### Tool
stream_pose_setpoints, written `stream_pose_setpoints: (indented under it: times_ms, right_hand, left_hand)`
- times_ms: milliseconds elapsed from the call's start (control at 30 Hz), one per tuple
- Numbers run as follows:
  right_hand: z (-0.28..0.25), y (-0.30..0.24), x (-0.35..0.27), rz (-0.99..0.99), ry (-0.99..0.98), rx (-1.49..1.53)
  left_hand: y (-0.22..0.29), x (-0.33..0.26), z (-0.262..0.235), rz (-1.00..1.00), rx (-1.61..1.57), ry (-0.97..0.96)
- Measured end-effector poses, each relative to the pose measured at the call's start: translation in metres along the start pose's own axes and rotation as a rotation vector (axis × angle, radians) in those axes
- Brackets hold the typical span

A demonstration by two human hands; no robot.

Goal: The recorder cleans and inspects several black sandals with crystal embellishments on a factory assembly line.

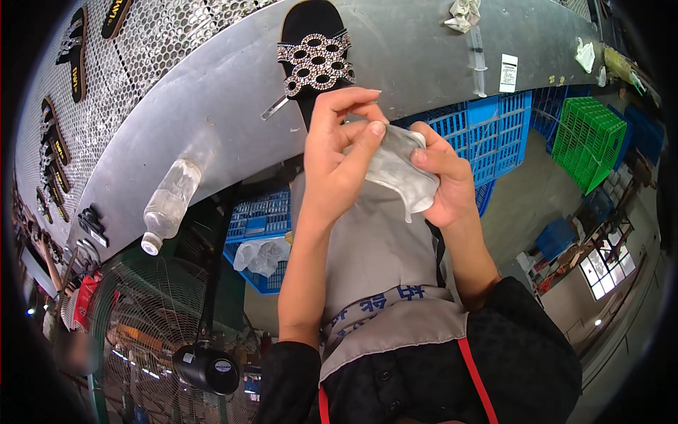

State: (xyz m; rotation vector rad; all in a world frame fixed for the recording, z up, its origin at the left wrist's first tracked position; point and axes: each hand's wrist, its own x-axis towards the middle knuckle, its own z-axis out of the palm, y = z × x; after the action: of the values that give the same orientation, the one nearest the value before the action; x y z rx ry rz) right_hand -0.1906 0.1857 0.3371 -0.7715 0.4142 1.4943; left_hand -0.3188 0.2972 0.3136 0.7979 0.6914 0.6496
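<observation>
Between my two hands a thin, stained grey-white cloth [404, 169] is stretched in front of my apron. My left hand [335, 152] pinches its upper edge between thumb and fingers. At the cloth's other side, my right hand [448, 177] grips it, thumb on top and fingers partly hidden behind. Just beyond my left hand lies a black slide sandal [318, 63] with a strap of rhinestone rings, on the metal table [240, 85]. Part of the sandal is covered by that hand. A narrow clear strip [275, 108] sticks out beside it.
A clear bottle [169, 201] with a white cap lies near the table's left edge. A syringe [478, 63], a white label [508, 73] and crumpled cloth [462, 14] are at the right. Blue crates [491, 131], a green crate [586, 138] and a fan [162, 332] stand below. Sandals [56, 152] line the left.
</observation>
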Motion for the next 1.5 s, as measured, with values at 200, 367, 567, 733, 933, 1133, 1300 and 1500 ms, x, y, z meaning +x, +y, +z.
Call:
stream_pose_setpoints:
  times_ms: [200,367,567,733,933,1133,1300,1500]
  right_hand:
    - [0.007,0.004,-0.005,-0.196,-0.045,-0.028]
    - [0.027,0.001,0.010,-0.297,-0.149,-0.006]
    - [0.027,-0.019,0.036,-0.171,-0.567,0.345]
    - [0.032,-0.038,0.059,-0.412,0.144,-0.560]
    - [0.023,-0.047,0.102,-0.872,0.183,-1.648]
    - [0.020,-0.044,0.110,-0.905,0.076,-2.133]
    - [0.009,-0.039,0.105,-0.948,0.072,-2.138]
    - [0.045,-0.030,0.124,-0.893,0.065,-2.263]
  left_hand:
    - [0.001,0.011,-0.007,0.464,0.859,-0.145]
    - [0.001,0.005,0.024,0.273,0.562,0.140]
    - [0.006,0.030,-0.001,0.563,1.038,0.209]
    - [0.018,0.069,-0.016,0.330,1.671,0.280]
    - [0.010,0.054,-0.023,0.283,1.720,0.001]
    - [-0.014,0.056,-0.047,0.447,1.584,0.075]
    - [-0.020,0.055,-0.049,0.428,1.636,0.075]
    - [-0.017,0.054,-0.051,0.396,1.634,0.068]
